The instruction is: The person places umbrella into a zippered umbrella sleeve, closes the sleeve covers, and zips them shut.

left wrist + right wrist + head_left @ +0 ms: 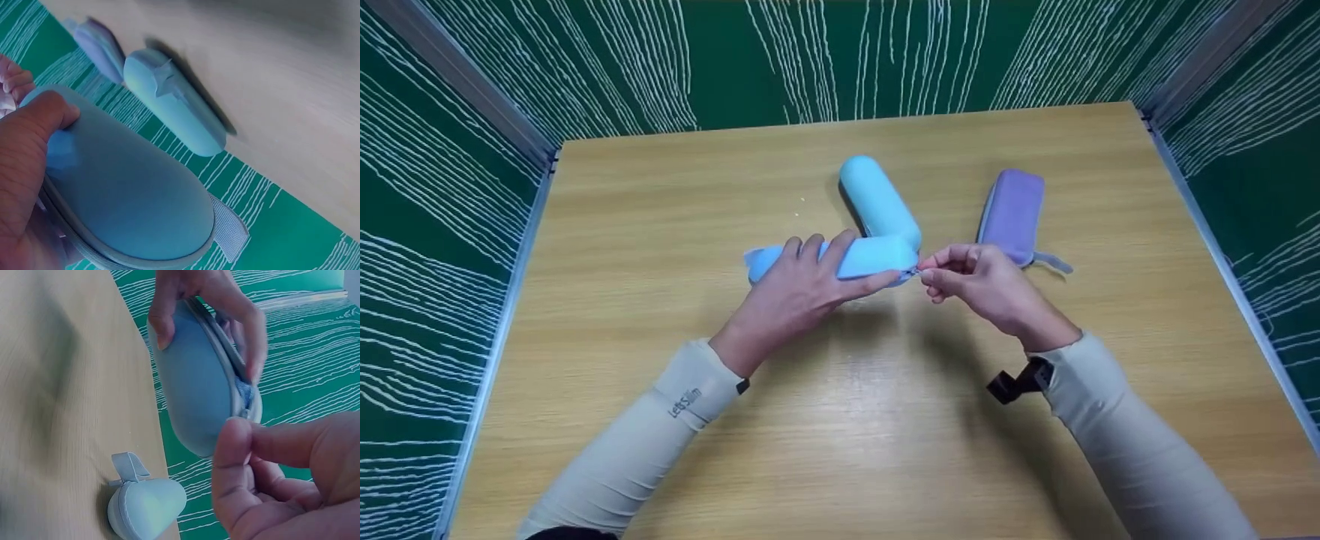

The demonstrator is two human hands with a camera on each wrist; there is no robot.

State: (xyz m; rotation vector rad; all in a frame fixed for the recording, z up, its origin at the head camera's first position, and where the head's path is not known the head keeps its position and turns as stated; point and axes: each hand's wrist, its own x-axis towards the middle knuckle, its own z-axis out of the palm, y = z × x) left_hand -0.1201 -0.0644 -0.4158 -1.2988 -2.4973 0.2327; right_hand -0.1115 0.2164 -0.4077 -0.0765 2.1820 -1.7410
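Observation:
A light blue zippered hard case (pixel 870 257), shaped like a glasses or pencil case, is held lengthwise by my left hand (pixel 802 289). The thumb lies along its near side; the fingers reach over its top. At its right end my right hand (pixel 984 283) pinches the zipper pull between thumb and index finger, hiding most of it. In the right wrist view the zipper (pixel 245 408) shows near those fingertips, with its seam parted towards my left hand. A fabric loop (pixel 229 228) sticks out from the case's other end in the left wrist view.
A second light blue case (pixel 881 196) lies just behind the held one on the wooden table (pixel 660 225). To the right sits a purple zippered case (pixel 1014 210) with a strap (pixel 1053 261). Green walls with white streaks (pixel 735 60) enclose the back and sides.

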